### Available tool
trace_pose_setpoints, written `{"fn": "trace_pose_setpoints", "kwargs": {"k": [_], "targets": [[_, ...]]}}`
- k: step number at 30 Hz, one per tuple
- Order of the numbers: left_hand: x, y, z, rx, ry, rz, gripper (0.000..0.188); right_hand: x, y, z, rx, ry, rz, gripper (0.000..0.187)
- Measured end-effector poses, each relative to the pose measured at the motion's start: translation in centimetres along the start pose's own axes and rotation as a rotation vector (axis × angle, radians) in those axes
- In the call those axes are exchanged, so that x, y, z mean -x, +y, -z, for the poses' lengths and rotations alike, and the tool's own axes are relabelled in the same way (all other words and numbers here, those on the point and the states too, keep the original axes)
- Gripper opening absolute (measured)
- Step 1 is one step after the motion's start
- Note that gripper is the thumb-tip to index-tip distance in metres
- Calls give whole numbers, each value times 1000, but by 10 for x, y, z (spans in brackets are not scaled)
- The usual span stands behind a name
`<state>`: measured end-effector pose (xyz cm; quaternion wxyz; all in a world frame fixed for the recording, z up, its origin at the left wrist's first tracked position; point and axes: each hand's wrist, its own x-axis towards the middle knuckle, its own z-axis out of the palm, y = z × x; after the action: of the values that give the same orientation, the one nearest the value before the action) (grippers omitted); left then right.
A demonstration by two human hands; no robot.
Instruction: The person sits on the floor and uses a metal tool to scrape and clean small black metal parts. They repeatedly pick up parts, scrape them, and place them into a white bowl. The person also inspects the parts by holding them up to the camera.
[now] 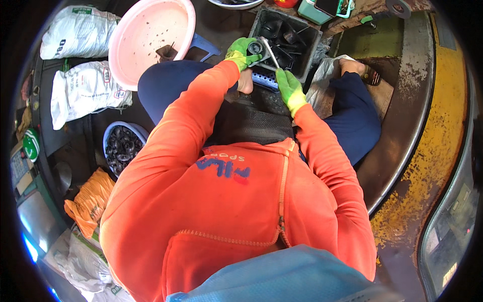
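Note:
My left hand (239, 53), in a yellow-green glove, is closed round a small dark round part (255, 48) with a ring-shaped face. To its right, my right hand (290, 89), gloved alike, is closed on the lower end of a thin silver metal rod-like tool (270, 53). The tool slants up and left, its upper end close to the round part; I cannot tell if they touch. Both hands are at the near side of a dark grey crate (315, 43) holding several black parts (289, 35). Under the crate's near edge shows a blue perforated basket (265, 80).
A large pink basin (146, 30) with dark scraps stands at the left, by a blue stool (205, 46). Below it is a blue tub (107, 132) of black rings. White sacks (83, 88) and an orange bag (90, 201) lie farther left. A yellow worn metal edge (427, 171) curves along the right.

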<state>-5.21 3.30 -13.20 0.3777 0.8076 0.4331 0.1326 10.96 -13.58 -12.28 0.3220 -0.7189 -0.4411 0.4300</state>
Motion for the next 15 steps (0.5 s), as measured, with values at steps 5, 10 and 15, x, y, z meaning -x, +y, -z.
{"fn": "trace_pose_setpoints", "kwargs": {"k": [5, 10, 15], "targets": [[10, -24, -15, 47, 71, -46, 63, -16, -13, -24, 198, 51, -156, 39], [7, -38, -21, 81, 104, -87, 64, 9, -46, 11, -165, 147, 449, 24], [5, -43, -28, 110, 97, -110, 61, 8, -42, -10, 355, 148, 290, 30]]}}
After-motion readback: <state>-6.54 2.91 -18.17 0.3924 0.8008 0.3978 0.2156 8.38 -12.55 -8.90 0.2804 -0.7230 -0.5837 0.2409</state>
